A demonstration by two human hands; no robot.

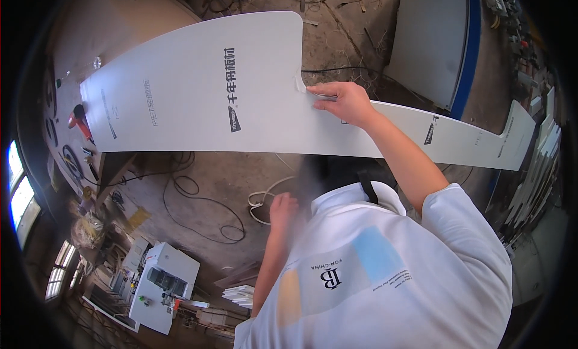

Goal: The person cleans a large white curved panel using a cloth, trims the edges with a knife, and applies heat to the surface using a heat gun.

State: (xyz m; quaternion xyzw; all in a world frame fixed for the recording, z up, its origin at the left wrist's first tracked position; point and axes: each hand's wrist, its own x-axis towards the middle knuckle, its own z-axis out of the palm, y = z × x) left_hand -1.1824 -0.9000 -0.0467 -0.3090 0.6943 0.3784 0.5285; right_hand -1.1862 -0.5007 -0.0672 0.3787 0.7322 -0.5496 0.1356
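The right hand (350, 102), pinching a slim grey piece (326, 97), should press lightly on the flat white board (192, 90); whether the blurred left hand (283, 211) holds anything, I can't tell.

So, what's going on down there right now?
A person's bare right hand is at the inner corner of a large white L-shaped board, seemingly pinching a slim grey object too small to identify. Beside the fingertips, a small pale flap shows at the corner. The left hand is off the board, low by the body. A red-and-black tool sits at the board's left end.
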